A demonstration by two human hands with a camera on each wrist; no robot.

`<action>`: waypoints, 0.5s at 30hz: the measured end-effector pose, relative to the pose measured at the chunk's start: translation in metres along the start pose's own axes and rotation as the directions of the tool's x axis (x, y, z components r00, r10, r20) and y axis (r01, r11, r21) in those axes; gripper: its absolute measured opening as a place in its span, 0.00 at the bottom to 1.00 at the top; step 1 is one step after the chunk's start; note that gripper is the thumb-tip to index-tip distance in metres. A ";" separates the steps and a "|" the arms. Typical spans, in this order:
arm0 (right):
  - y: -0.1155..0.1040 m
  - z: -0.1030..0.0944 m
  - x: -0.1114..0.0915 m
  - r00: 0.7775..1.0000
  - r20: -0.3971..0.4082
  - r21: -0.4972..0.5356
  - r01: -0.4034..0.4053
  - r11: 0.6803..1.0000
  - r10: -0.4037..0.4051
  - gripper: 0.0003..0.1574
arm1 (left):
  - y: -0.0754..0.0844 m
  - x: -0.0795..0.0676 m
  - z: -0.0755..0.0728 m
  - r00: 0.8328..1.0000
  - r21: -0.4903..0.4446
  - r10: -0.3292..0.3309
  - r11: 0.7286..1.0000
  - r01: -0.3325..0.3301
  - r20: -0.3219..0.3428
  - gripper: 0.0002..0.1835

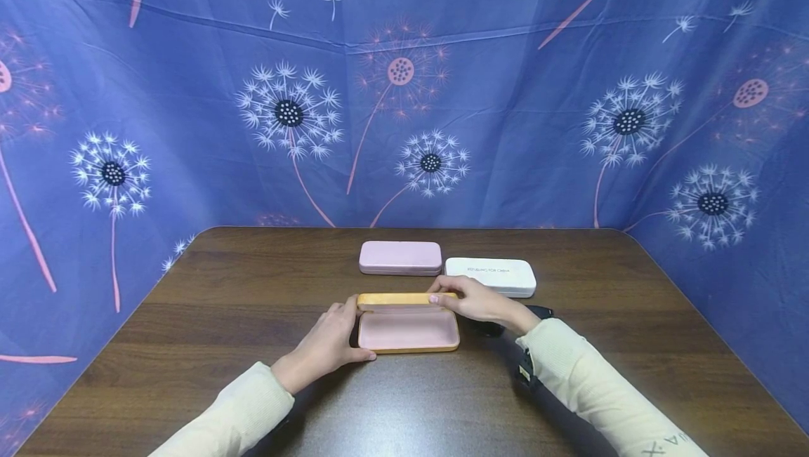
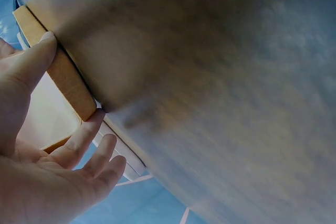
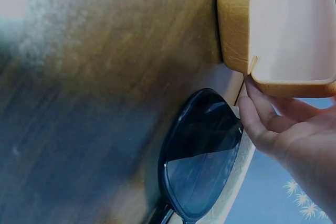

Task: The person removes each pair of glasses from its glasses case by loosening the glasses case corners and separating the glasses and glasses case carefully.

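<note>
An orange-yellow glasses case (image 1: 409, 331) with a pale pink lining stands open on the table, its lid raised at the back. Across the case's left end, my left hand (image 1: 325, 341) grips it, thumb at the front corner and fingers toward the hinge side. The left wrist view shows the thumb pressed on the orange wall (image 2: 71, 85). With thumb in front and fingers behind, my right hand (image 1: 477, 301) holds the lid's right end. Dark sunglasses (image 3: 202, 150) lie beside the case, under my right wrist and partly hidden in the head view.
Behind the open case lies a shut lilac glasses case (image 1: 400, 257). A white glasses case (image 1: 505, 274) with printed lettering lies to its right, just past my right hand. The brown wooden table (image 1: 253, 274) ends at a blue dandelion-print cloth (image 1: 505, 183).
</note>
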State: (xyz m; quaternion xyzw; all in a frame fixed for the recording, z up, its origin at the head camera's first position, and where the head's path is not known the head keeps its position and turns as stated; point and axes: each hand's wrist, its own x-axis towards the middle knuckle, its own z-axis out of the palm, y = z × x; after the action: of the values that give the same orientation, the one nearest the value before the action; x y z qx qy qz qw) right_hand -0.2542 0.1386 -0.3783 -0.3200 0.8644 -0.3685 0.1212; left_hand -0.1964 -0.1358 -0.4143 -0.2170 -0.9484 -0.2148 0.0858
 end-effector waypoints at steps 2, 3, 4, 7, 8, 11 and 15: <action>0.000 0.001 -0.001 1.000 0.003 -0.005 0.013 1.000 -0.013 0.14 | 0.000 0.001 0.000 1.000 0.010 -0.012 1.000 0.012 0.007 0.50; 0.000 0.001 -0.001 1.000 0.002 -0.012 0.023 1.000 -0.023 0.14 | 0.000 0.001 0.000 1.000 0.016 -0.018 1.000 0.018 0.010 0.51; 0.001 0.002 -0.002 0.999 0.001 -0.017 0.035 0.999 -0.035 0.14 | 0.000 0.001 -0.001 1.000 0.020 -0.021 1.000 0.021 0.012 0.52; 0.001 0.003 -0.004 0.997 -0.008 -0.034 0.071 0.997 -0.071 0.14 | 0.001 0.002 -0.001 0.999 0.017 -0.030 0.999 0.030 0.019 0.51; 0.001 0.004 -0.005 0.997 -0.009 -0.037 0.081 0.996 -0.081 0.15 | 0.001 0.002 -0.001 0.999 0.011 -0.030 1.000 0.030 0.020 0.51; 0.001 0.005 -0.007 0.995 -0.011 -0.045 0.096 0.994 -0.097 0.15 | 0.001 0.003 -0.001 0.999 -0.008 -0.032 0.999 0.032 0.020 0.49; 0.001 0.006 -0.009 0.991 -0.016 -0.062 0.132 0.989 -0.133 0.14 | 0.000 0.003 -0.001 0.999 -0.014 -0.034 0.999 0.034 0.016 0.48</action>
State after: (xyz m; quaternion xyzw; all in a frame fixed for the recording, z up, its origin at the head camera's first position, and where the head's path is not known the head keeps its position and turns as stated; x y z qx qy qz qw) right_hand -0.2452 0.1416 -0.3838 -0.3765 0.8532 -0.3525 0.0780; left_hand -0.1987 -0.1347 -0.4128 -0.2032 -0.9510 -0.2214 0.0732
